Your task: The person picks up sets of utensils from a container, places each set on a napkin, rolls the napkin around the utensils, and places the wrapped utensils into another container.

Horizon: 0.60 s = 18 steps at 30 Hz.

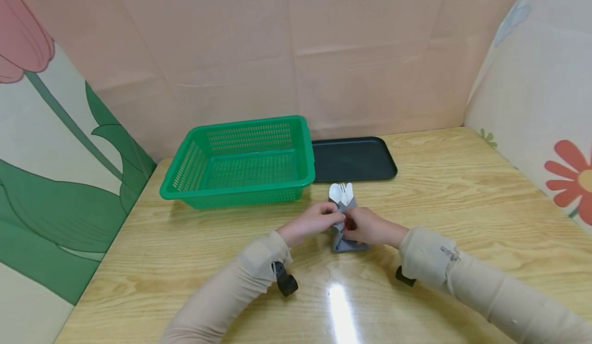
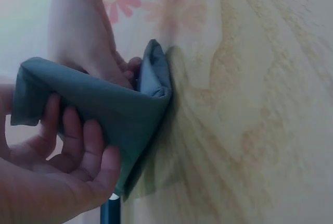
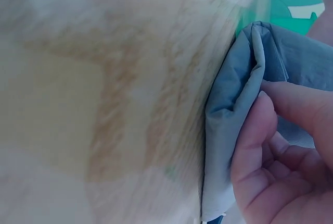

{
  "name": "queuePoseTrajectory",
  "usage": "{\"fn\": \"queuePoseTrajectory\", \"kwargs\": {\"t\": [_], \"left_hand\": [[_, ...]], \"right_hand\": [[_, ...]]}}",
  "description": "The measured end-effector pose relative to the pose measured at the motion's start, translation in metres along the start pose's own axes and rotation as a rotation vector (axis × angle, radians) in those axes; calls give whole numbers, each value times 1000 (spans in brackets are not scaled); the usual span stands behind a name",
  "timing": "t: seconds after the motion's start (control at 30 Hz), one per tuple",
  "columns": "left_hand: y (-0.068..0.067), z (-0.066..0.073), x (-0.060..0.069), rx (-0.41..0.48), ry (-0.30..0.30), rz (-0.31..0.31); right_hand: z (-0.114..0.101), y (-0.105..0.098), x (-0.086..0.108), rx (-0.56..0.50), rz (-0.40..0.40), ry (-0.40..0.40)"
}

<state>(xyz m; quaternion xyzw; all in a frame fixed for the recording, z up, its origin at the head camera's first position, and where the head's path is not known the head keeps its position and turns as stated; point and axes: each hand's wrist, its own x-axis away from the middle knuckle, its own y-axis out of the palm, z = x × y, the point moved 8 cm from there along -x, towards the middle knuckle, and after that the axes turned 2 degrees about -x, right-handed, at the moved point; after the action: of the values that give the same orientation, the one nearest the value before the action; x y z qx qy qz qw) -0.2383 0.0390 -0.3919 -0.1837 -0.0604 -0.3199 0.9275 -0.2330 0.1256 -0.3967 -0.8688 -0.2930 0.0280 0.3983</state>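
A grey cloth napkin point(image 1: 350, 247) lies on the table, partly folded around white cutlery. The heads of a spoon point(image 1: 335, 193), a fork point(image 1: 343, 195) and a knife point(image 1: 349, 193) stick out at its far end; their handles are hidden. My left hand point(image 1: 316, 219) holds the napkin's left side, and in the left wrist view its fingers curl against a raised fold point(image 2: 104, 101). From the right, my right hand point(image 1: 372, 227) pinches the cloth between thumb and fingers, near a thick folded edge point(image 3: 229, 125) in the right wrist view.
Beyond my left hand stands a green plastic basket point(image 1: 250, 193) with slotted walls. A black tray point(image 1: 353, 159) lies flat behind the napkin, its left end hidden by the basket. Patterned cloth walls point(image 1: 370, 66) border the wooden table point(image 1: 208, 246).
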Motion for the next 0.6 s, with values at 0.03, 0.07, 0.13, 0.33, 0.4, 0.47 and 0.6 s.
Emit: {"fn": "queuePoseTrajectory", "kwargs": {"t": [0.03,0.07,0.13,0.33,0.4,0.47,0.6], "left_hand": [[1,-1,-1,16,-4,-3],[2,-2,-1,33,-8,-5],[4,-3,-2,68,-15,-14],[8,-5,-4,145,-6,-20],[10,-6,-6,164,-7,-17],[11,-7,-7,177,-13,-7],[12,-10,-9,196,-35,9]], "right_hand": [[1,0,0,-6,-1,6],[2,0,-1,-14,-1,12],[4,0,-1,-28,1,29],[5,-1,-2,-55,9,38],[6,-1,-2,-56,14,38],[7,-1,-2,-59,21,43],[9,-2,-2,-101,24,51]]}}
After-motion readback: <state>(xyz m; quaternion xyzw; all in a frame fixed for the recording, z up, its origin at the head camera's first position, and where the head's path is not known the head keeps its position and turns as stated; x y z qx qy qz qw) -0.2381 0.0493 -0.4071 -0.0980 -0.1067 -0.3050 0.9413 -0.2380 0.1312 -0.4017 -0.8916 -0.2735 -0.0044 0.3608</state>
